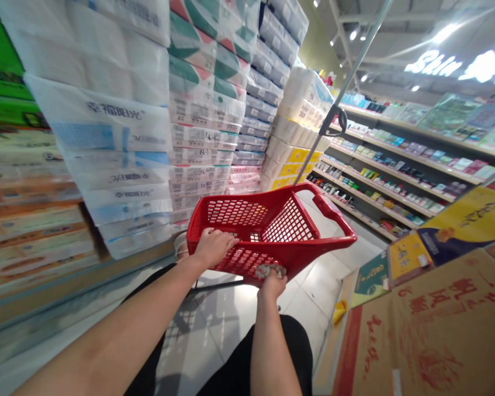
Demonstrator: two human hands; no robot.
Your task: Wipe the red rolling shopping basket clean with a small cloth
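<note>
A red plastic shopping basket with perforated walls stands on a dark frame close to the floor in front of me. My left hand grips its near left rim, fingers curled over the edge. Lower and to the right, my right hand presses a crumpled pale cloth against the outside of the basket's near wall. Its fingers are bunched round the cloth and partly hidden. Through the open top I see nothing lying in the basket. The red handle points away to the right.
Tall stacks of wrapped tissue packs rise on the left. Cardboard cartons stand close on the right. Shelves of small boxed goods line the back. A slanting metal pole with a black fitting rises behind the basket. White tiles form the floor.
</note>
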